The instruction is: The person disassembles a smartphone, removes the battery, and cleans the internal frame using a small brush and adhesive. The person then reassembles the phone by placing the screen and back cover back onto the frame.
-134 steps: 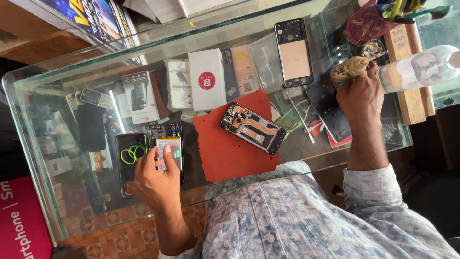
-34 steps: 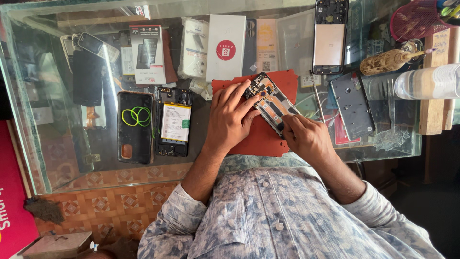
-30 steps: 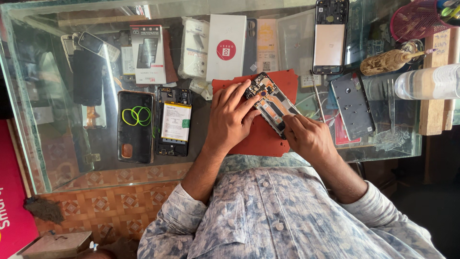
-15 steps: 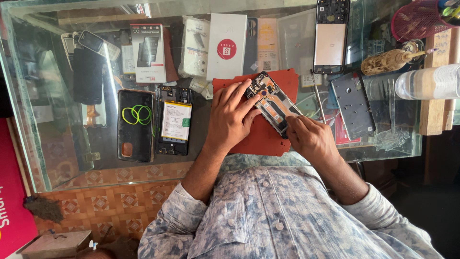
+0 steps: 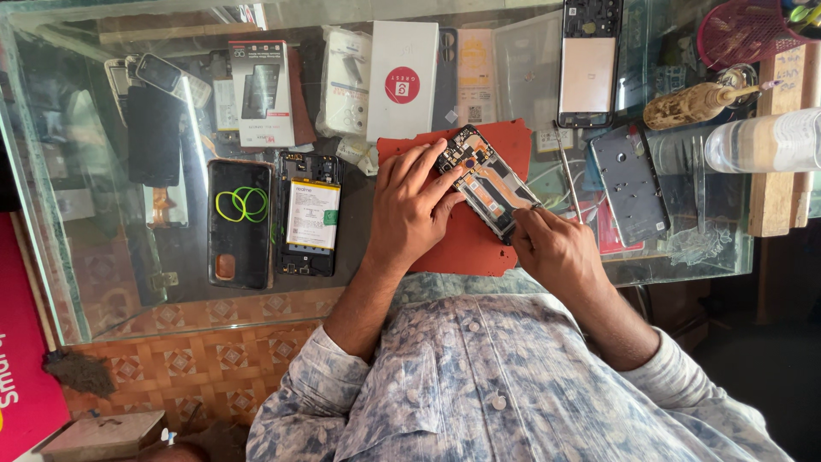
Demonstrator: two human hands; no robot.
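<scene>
red mat (image 5: 466,248) on the glass surface (image 5: 128,282) carries the opened phone (image 5: 487,184), its long axis running diagonally from upper left to lower right. your left hand (image 5: 415,210) lies on the mat left of it, fingers spread, tips pressing its upper end. your right hand (image 5: 552,248) sits at its lower right corner, fingers pinched together on something too small to tell. both hands touch it; the right is at the nearer end.

The left hand (image 5: 410,205) covers part of the opened phone (image 5: 487,184); whatever the right hand (image 5: 552,248) pinches is too small to tell.
</scene>
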